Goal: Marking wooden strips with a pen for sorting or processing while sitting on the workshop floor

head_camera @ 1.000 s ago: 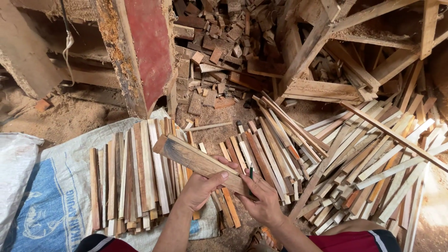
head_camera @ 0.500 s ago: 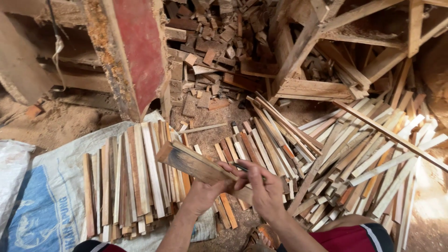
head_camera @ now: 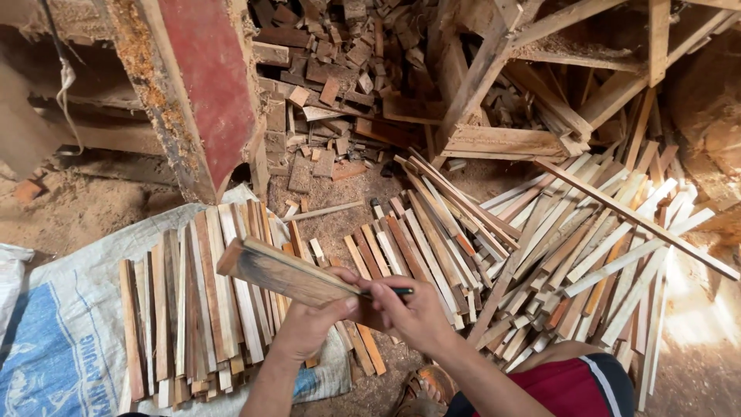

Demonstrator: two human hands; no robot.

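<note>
Low in the middle of the frame, the left hand [head_camera: 309, 328] grips the near end of a flat, rectangular piece of pale wood with a dark smudged face [head_camera: 282, 272], fingers curled round it from below and thumb on top. That wooden piece slants up and to the left, its far end raised over a row of thin wooden slats [head_camera: 193, 301] laid side by side on a white and blue woven plastic sack [head_camera: 54, 347] at lower left. Just beside it, the right hand [head_camera: 413, 313] pinches a slim dark pen [head_camera: 394, 291] between thumb and fingers, its tip lying against the near end of the wood. To the right spreads a loose heap of long pale wooden strips [head_camera: 587, 239]. Short wooden offcuts [head_camera: 332, 85] are piled at upper centre, beside a red-painted, sawdust-caked panel [head_camera: 204, 85] at upper left. A red garment [head_camera: 571, 386] shows at the lower right.
</note>
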